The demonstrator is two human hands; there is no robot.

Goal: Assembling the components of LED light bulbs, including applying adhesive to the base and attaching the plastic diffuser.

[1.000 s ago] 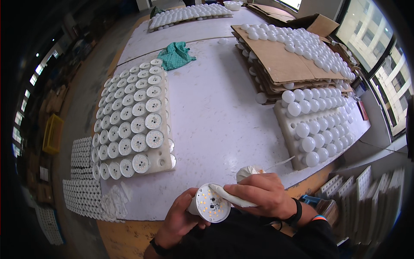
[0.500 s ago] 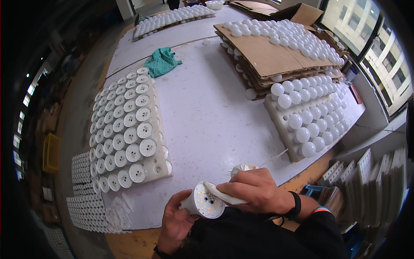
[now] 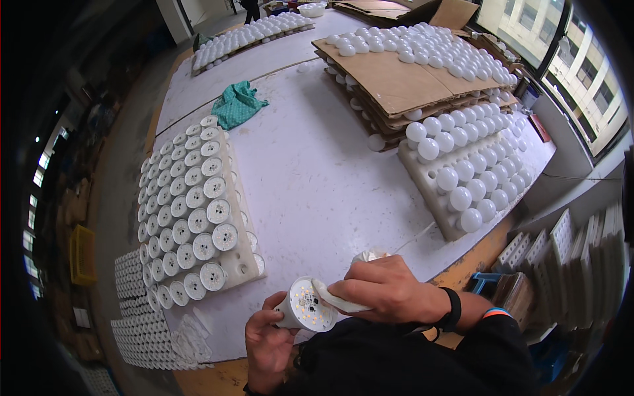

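Observation:
My left hand [image 3: 267, 336] is closed around a white LED bulb base [image 3: 309, 309], tilted so its round board with small yellow chips faces up. In my right hand [image 3: 389, 287] is a soft white tapered bag [image 3: 343, 303]. Its narrow end lies at the upper right rim of the bulb base, and a crumpled part of it bulges out above my fingers. To the left, a pale foam tray [image 3: 246, 269] carries rows of similar bulb bases, boards upward.
Round white bulb covers fill a foam tray [image 3: 432, 210] at the right. More covers sit on stacked cardboard sheets [image 3: 389, 86] behind it. A green cloth [image 3: 238, 105] lies on the white table [image 3: 310, 165]. Upright foam trays [image 3: 561, 264] lean at the lower right.
The bag's narrow end has shifted slightly along the rim of the bulb base, toward its right side. Both hands keep their holds. The whole view has turned a little.

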